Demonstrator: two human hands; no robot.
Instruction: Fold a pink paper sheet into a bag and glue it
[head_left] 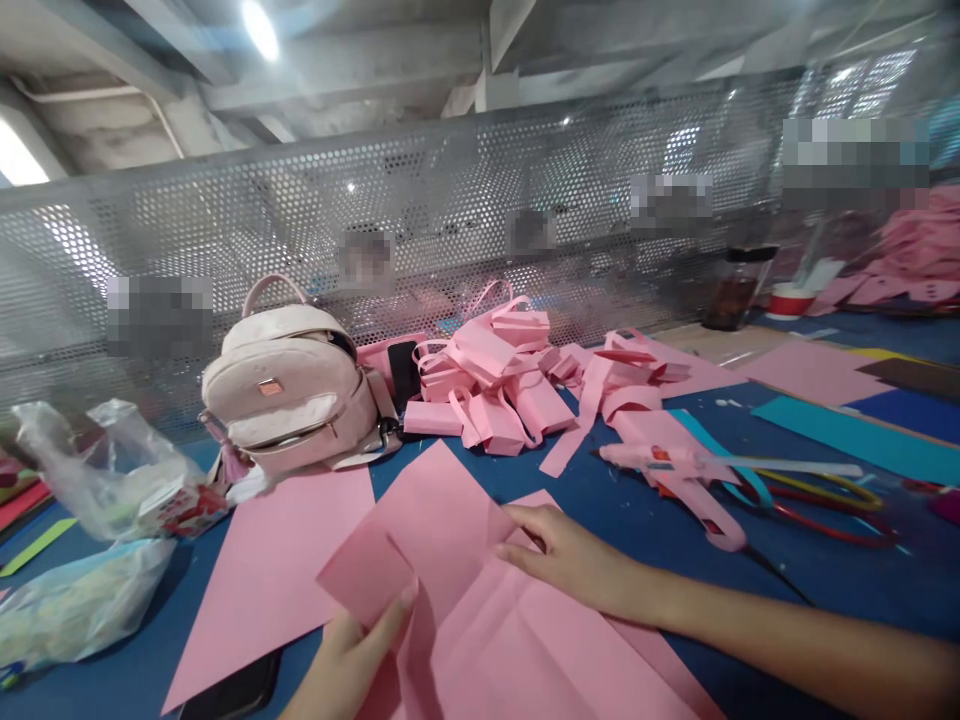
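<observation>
A large creased sheet of pink paper (495, 620) is held up at the bottom centre. My left hand (360, 645) pinches its left part, thumb on top and the other fingers hidden behind the paper. On the right side of the sheet, my right hand (562, 555) grips the edge between thumb and forefinger. Another flat pink sheet (277, 560) lies on the blue table to the left. More pink paper shows beneath the held sheet at the right.
Behind stand a pale pink backpack (292, 380) and a pile of folded pink paper pieces (495, 370). A pink glue gun (690, 480) lies to the right. Plastic bags (90, 600) sit at left, a dark phone (236, 690) at the bottom. A perforated metal screen (450, 200) rises behind.
</observation>
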